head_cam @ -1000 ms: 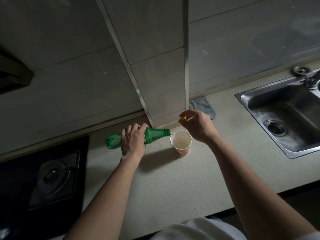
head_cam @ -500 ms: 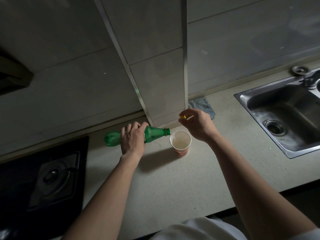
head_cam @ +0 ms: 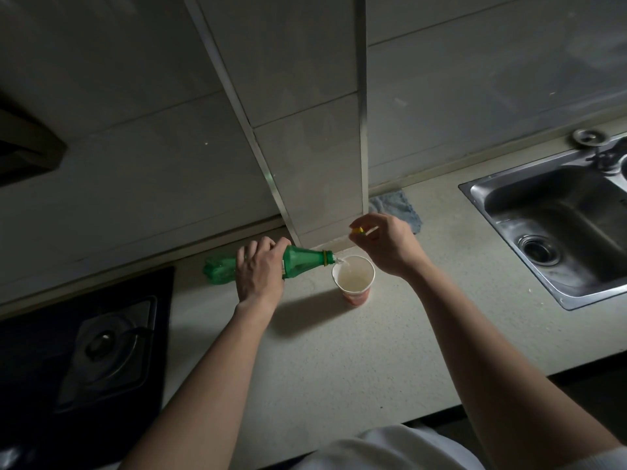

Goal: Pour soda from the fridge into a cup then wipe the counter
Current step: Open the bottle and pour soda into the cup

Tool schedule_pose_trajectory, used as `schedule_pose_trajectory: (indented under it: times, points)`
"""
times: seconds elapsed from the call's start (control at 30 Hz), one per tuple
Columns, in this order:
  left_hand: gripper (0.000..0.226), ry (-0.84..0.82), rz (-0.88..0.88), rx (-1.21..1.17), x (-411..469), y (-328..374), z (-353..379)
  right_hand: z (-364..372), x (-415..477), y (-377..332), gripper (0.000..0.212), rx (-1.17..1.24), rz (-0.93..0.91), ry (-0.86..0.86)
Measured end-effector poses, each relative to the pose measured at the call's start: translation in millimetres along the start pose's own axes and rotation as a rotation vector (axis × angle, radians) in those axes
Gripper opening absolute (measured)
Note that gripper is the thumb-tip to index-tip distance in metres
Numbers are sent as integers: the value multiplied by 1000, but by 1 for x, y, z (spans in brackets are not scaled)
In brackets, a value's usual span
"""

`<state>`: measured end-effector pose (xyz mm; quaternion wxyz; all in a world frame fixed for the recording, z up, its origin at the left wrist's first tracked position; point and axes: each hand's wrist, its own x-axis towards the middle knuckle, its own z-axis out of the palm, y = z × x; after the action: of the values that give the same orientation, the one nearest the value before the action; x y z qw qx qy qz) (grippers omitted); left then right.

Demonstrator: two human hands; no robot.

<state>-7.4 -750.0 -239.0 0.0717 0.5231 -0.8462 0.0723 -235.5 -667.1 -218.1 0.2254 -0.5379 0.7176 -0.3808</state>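
Near the counter's [head_cam: 339,368] back edge our left hand [head_cam: 259,269] grips the green bottle [head_cam: 302,261], tipped nearly flat, soda running into the cup [head_cam: 353,283] — partly filled, we judge. Our right hand [head_cam: 386,244] pinches the yellow cap [head_cam: 357,230] above it. Capping and wiping remain; the cloth [head_cam: 397,210] lies by the wall.

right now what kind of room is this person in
Most likely a home kitchen: a steel sink set into the counter, a gas hob at the left, and tiled walls behind.
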Motion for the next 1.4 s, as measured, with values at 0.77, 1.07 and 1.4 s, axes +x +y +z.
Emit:
schedule_pose_trajectory:
  times: [0.77,1.07,1.4]
  points:
    - [58,22,-3,-7,0,0,-4,1,0,5,25,24,-7,2]
    - [58,36,2,-10,0,-1,-3,1,-2,6,24,39,6,10]
    - [55,50,5,-17,2,0,-7,0,-3,5,26,34,5,15]
